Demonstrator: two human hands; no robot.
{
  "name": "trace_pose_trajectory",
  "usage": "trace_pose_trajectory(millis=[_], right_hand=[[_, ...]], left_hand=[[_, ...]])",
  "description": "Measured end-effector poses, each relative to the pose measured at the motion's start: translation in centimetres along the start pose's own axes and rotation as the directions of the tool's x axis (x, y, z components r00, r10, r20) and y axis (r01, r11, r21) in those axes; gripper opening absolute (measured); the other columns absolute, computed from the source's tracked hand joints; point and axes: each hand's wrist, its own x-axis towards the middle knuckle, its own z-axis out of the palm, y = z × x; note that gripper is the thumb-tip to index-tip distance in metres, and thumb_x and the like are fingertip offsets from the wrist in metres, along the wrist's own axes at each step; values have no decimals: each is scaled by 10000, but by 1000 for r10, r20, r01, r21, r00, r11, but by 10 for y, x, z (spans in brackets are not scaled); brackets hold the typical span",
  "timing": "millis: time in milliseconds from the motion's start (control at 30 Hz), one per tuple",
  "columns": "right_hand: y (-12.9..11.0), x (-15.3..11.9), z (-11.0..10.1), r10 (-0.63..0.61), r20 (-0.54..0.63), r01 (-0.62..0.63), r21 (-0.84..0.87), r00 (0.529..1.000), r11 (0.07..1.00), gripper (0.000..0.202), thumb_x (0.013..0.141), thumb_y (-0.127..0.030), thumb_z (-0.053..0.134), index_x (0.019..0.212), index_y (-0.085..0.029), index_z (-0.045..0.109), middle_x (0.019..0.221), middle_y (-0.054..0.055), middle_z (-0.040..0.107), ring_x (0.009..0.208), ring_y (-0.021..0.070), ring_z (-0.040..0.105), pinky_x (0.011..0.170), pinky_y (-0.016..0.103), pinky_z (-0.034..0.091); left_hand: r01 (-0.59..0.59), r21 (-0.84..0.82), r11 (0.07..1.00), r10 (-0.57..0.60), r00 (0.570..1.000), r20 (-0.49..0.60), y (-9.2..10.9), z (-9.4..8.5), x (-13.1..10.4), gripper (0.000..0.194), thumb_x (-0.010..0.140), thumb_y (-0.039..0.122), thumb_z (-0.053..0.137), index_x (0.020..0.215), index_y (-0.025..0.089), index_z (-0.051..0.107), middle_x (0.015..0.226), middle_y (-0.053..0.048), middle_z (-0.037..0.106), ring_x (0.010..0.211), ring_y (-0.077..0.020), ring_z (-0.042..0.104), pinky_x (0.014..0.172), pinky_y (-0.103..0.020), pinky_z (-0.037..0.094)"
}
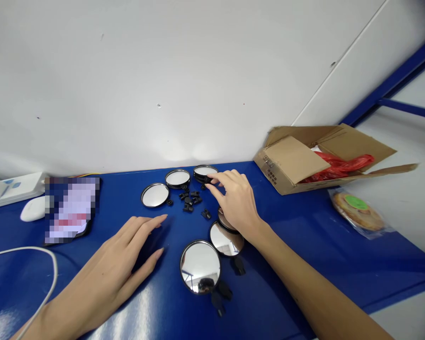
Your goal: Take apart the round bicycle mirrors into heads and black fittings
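Note:
My left hand (118, 269) hovers at the left with fingers apart and nothing in it. My right hand (233, 198) reaches to the back, thumb and forefinger pinched on a small black part (207, 181) beside a round mirror (204, 172). Two more round mirrors (177, 178) (155, 195) lie to its left. Several small black clips (188, 201) are grouped in the middle. Nearer the front lie a round mirror (200, 267) with black mounts (217, 302) and another mirror (226, 238), which overlaps one partly hidden under my right hand.
An open cardboard box (293, 160) with a red plastic bag (340, 165) stands back right, a wrapped round item (357, 212) before it. On the left are a phone (72, 208), a white mouse-like object (35, 208), a white box (21, 189) and a white cable (53, 264).

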Motion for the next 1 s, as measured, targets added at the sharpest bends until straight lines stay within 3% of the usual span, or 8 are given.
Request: trace_pose_trajectory(millis=[200,300,400,500,600,733,1000], right_hand=[[-2,0,-5,2,-45,-1,15,999,1000,153,1151,-208,728,1263,-219,831,1058,72,864,1014,300,748,904,438,473],[-6,-1,-8,-8,-65,10,36,998,999,147,1159,-221,701,1231,-223,829,1031,63,855,997,288,752,907,436,471],[-11,-3,-11,-26,-72,30,59,997,998,149,1157,-203,686,1210,-214,825,1009,52,845,985,276,761,910,432,467],[-17,-4,-13,-39,-74,44,75,996,996,160,1154,-182,677,1211,-203,825,1004,50,840,959,265,765,912,432,468],[-20,-5,-15,-53,-66,59,87,996,994,175,1156,-173,668,1222,-195,828,987,48,831,923,256,763,897,428,470],[-23,-6,-16,-71,-40,75,103,997,992,180,1156,-158,662,1211,-186,831,966,46,822,906,252,761,894,430,473],[-30,-8,-20,-104,3,102,146,995,984,218,1174,-136,627,1192,-185,838,1012,58,857,912,238,777,927,440,470]], left_hand=[[-76,-73,994,78,997,15,8,-4,0,483,1290,376,507,1773,382,492,1560,-53,731,1360,-217,802,1171,-334,671],[-141,-51,989,142,990,11,12,-5,-4,485,1269,335,543,1753,362,536,1544,-59,752,1348,-221,809,1146,-333,690],[-199,42,979,197,979,45,14,-5,-7,571,1245,321,562,1809,393,515,1714,-89,679,1481,-306,755,1201,-496,693],[-336,137,932,311,935,172,19,-6,-5,672,1225,288,564,1858,488,459,1925,-47,492,1607,-416,668,1200,-711,666],[-435,137,890,388,880,273,25,-7,-1,747,1197,277,618,1887,476,413,1965,-8,430,1643,-436,641,1153,-696,701],[-459,143,877,408,868,282,23,-7,-1,762,1195,262,622,1888,489,401,1925,34,494,1681,-413,613,1206,-701,671],[-449,112,887,423,884,198,21,-3,-5,757,1108,222,688,1829,394,535,1808,-58,660,1581,-413,716,1177,-648,692]])
